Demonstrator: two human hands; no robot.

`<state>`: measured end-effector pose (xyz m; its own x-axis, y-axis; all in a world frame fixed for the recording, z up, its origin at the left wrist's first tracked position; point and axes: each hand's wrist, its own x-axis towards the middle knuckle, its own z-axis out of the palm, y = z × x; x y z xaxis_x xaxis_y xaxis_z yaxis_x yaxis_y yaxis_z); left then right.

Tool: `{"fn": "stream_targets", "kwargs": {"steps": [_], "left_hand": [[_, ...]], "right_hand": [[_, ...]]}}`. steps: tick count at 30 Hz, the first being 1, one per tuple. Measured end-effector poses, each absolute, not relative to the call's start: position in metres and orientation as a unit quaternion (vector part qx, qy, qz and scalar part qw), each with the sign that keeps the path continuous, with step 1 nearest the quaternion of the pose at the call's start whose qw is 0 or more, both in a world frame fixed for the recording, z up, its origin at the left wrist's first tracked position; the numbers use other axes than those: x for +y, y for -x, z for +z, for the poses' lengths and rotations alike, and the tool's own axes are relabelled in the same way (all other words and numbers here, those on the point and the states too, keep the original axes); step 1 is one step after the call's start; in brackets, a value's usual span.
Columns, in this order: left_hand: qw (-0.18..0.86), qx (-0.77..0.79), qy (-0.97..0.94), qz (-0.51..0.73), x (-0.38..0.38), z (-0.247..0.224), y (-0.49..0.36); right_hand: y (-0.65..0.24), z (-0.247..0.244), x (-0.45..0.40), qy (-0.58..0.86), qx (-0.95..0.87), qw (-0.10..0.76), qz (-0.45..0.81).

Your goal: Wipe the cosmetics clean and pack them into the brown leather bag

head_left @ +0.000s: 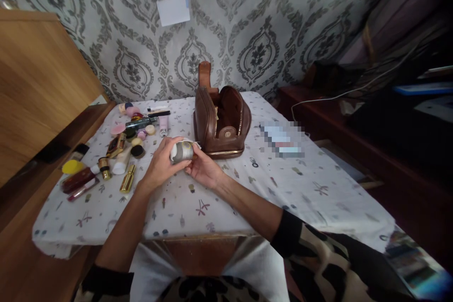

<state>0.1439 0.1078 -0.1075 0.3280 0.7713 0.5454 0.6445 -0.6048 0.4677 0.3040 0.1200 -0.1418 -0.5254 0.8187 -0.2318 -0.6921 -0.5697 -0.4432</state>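
My left hand (pixel 163 163) is wrapped round a grey and white rounded container (pixel 181 151), just in front of the brown bag. My right hand (pixel 205 167) grips the same container from its right side, thumb on its upper right part. Behind my hands stands the brown leather bag (pixel 205 125), its zipped top open and its flap raised at the back. To the left lie several cosmetics, among them a gold bottle (pixel 128 179), a white tube (pixel 122 160), a black-lidded jar (pixel 138 151) and a pink tube (pixel 163 126).
The items rest on a table with a patterned white cloth (pixel 247 198). A blurred-out flat object (pixel 283 139) lies right of the bag. A wooden panel (pixel 46 80) stands at left, a patterned wall behind, a cable (pixel 339 97) at right.
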Motion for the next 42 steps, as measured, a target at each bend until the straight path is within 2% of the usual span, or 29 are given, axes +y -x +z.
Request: {"fn": "stream_targets", "kwargs": {"steps": [6, 13, 18, 24, 34, 42], "left_hand": [[0.104, 0.472, -0.783, 0.392, 0.112, -0.108, -0.139], [0.188, 0.533, -0.729, 0.388, 0.115, -0.104, -0.132], [0.194, 0.541, -0.707, 0.411, 0.114, -0.105, -0.131], [0.112, 0.551, -0.693, 0.451, 0.113, -0.109, -0.133], [-0.097, 0.412, -0.769, 0.480, 0.111, -0.109, -0.132], [-0.136, 0.332, -0.827, 0.433, 0.102, -0.107, -0.143]], "right_hand": [[-0.303, -0.144, 0.121, 0.205, -0.131, 0.454, 0.857], [-0.302, -0.147, 0.121, 0.190, -0.117, 0.467, 0.856], [-0.302, -0.149, 0.120, 0.183, -0.130, 0.446, 0.866], [-0.303, -0.149, 0.120, 0.180, -0.145, 0.445, 0.865], [-0.300, -0.147, 0.118, 0.200, -0.173, 0.456, 0.850], [-0.296, -0.144, 0.113, 0.209, -0.181, 0.481, 0.832]]}}
